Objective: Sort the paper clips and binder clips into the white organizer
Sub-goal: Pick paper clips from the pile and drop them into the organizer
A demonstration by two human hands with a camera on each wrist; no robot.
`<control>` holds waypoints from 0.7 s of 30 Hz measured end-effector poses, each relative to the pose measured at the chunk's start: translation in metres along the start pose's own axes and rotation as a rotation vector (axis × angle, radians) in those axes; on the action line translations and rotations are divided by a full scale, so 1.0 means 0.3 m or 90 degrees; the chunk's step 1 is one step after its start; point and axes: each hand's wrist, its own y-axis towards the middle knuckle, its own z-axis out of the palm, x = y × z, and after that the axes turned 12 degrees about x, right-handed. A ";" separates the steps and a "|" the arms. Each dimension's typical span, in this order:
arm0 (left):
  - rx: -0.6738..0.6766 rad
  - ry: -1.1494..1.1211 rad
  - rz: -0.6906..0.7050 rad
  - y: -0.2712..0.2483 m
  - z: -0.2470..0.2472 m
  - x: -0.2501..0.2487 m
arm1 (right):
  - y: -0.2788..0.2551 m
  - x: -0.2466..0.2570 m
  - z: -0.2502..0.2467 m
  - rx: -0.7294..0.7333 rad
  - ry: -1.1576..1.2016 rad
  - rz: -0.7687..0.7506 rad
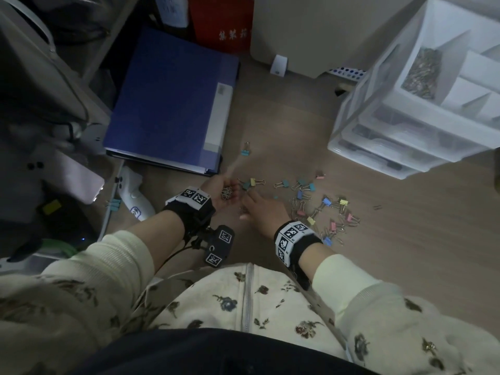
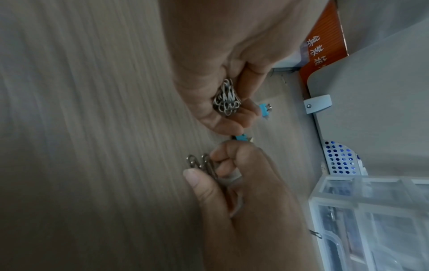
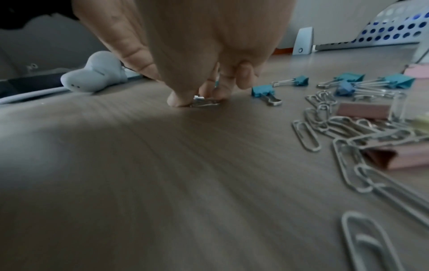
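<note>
Left hand (image 1: 220,189): palm up and cupped just above the tabletop (image 1: 392,253), fingers curled round a bunch (image 2: 226,100) of silver paper clips.
Right hand (image 1: 263,209): palm down beside the left, thumb and fingertips (image 3: 178,100) pinching paper clips (image 3: 205,102) flat against the tabletop.
Loose paper clips (image 3: 343,139): tangled on the tabletop just right of the right hand, mixed among the binder clips.
Binder clips (image 1: 322,207): blue, pink and yellow, scattered right of the hands; one blue clip (image 1: 245,150) lies apart near the binder (image 1: 173,98).
Organizer (image 1: 422,85): well apart at far right, one top compartment holding a heap of clips (image 1: 423,73); its right side is cut off.
Hard to tell: how many clips the right hand pinches; drawer contents blurred.
</note>
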 end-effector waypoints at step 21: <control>-0.011 0.009 -0.006 0.039 0.008 -0.002 | -0.046 -0.051 -0.059 -0.027 0.098 0.124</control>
